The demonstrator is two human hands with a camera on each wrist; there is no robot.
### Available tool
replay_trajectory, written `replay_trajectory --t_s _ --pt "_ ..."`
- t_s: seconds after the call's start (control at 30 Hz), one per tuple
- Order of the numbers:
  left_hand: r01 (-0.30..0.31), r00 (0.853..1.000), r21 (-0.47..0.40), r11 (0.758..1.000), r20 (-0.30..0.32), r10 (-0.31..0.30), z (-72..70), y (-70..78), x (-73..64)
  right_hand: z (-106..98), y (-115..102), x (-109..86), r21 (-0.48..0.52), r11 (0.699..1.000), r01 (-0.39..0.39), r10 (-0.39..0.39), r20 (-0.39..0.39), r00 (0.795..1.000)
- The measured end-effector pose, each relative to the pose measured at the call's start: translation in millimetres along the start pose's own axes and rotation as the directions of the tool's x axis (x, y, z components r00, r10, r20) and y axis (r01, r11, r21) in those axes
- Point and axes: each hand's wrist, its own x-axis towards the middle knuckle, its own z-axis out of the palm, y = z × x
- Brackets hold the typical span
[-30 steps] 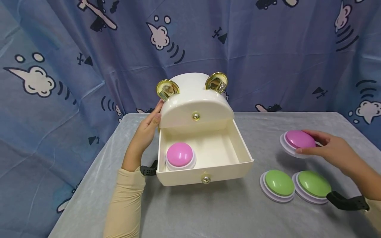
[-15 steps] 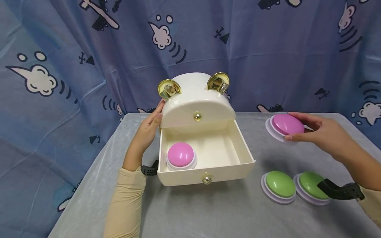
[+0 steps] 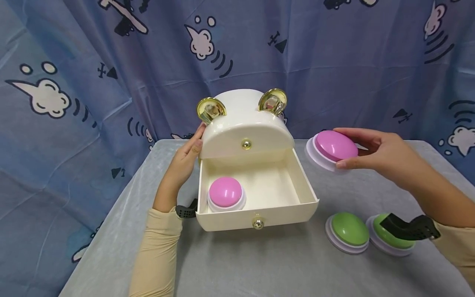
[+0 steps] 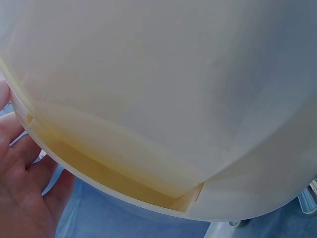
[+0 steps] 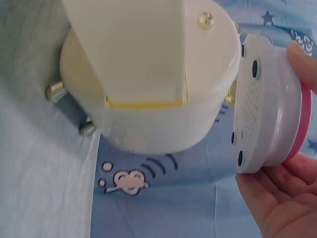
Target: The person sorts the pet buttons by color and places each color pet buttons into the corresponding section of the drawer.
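Observation:
My right hand (image 3: pixel 386 154) grips a pink push button (image 3: pixel 335 146) with a white base by its edges, thumb in front and fingers behind. It is raised above the table, right of a white drawer box (image 3: pixel 246 128) with gold ears. In the right wrist view the underside of the button (image 5: pixel 252 104) shows small holes and dark feet. My left hand (image 3: pixel 182 167) rests along the box's left side with fingers extended; in the left wrist view the fingers (image 4: pixel 37 166) lie beside the box wall. A second pink button (image 3: pixel 225 192) sits in the left part of the pulled-out drawer (image 3: pixel 293 211).
Two green push buttons (image 3: pixel 349 229) on white bases stand on the grey cloth-covered table (image 3: pixel 237 264) at the front right; a wrist strap (image 3: pixel 410 228) partly hides the right-hand one. A patterned blue curtain (image 3: pixel 334 62) hangs behind the table.
My right hand has lifted the pink button and carried it left and up, closer to the box. The left hand and the box have stayed in place.

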Motion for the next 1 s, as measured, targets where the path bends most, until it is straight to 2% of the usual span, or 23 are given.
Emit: replay_trajectory --t_s 0.17,0.37,0.57,0.7,1.0 --pt "0.0 1.0 0.002 1.0 0.001 0.0 -0.1 -0.5 0.3 7.7 -14.3 1.2 0.031 0.999 0.032 -0.033 0.035 0.999" --pt "0.001 1.0 0.003 1.0 -0.001 -0.001 -0.1 -0.4 0.6 20.8 -32.6 4.2 0.088 0.99 0.11 -0.118 0.084 0.99" --pt "-0.013 1.0 -0.002 1.0 -0.001 0.013 -0.5 -0.4 0.8 35.0 -50.8 4.9 0.08 0.974 0.212 -0.221 0.121 0.968" --pt "-0.014 1.0 -0.007 1.0 -0.004 0.014 -0.3 -0.3 0.7 45.2 -61.3 7.5 0.069 0.966 0.251 -0.259 0.158 0.953" --pt "-0.008 1.0 0.02 1.0 -0.008 0.008 -0.4 -0.1 0.5 67.0 -67.3 16.8 0.119 0.932 0.342 -0.361 0.217 0.907"
